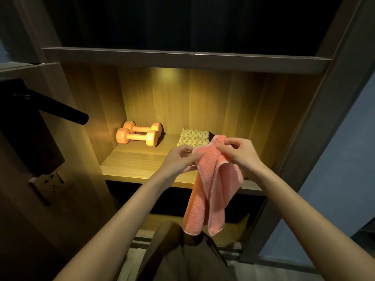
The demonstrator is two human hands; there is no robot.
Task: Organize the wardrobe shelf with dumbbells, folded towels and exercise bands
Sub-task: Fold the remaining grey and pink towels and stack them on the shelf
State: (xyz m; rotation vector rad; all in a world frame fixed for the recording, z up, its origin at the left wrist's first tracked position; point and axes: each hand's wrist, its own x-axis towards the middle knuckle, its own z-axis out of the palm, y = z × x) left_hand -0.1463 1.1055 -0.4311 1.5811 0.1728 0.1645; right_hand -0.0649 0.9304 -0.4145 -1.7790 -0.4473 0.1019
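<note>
A pink towel (211, 191) hangs unfolded in front of the lit wardrobe shelf (134, 163). My left hand (182, 159) pinches its upper left edge and my right hand (241, 153) pinches its top right corner, both at shelf height. Two orange dumbbells (140, 133) lie side by side at the shelf's back left. A folded yellowish towel (193, 137) lies at the back middle of the shelf, partly hidden behind my hands and the pink towel. No exercise bands are in view.
An upper shelf board (182, 57) runs above the lit compartment. A door with a black lever handle (60, 110) stands open at the left. The wardrobe's right side panel (316, 138) borders the shelf. A darker compartment (158, 197) lies below.
</note>
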